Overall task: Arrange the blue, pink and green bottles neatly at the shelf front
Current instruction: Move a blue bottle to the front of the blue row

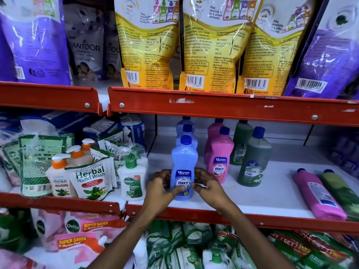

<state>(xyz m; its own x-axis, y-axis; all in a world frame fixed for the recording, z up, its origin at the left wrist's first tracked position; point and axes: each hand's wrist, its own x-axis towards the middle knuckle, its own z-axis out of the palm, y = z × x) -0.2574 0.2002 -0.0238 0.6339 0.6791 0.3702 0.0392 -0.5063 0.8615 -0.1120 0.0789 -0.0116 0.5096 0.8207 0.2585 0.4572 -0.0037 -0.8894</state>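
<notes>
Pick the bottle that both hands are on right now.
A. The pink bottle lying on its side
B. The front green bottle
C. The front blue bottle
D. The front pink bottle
C. The left hand and the right hand each close a grip on a side of the front blue bottle, which stands upright; the pink and green bottles are untouched.

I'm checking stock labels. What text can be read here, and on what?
"2X CLEANING GERM KILL", "SHAKTI": blue bottle
"SHAKTI": pink bottle
"BACTIN FLOOR CLEANER": green bottle
"Herbal Hand Wash": pouch
"Dettol SUPER SAVER": pink pack
Fine print on yellow pouches: too small.
</notes>
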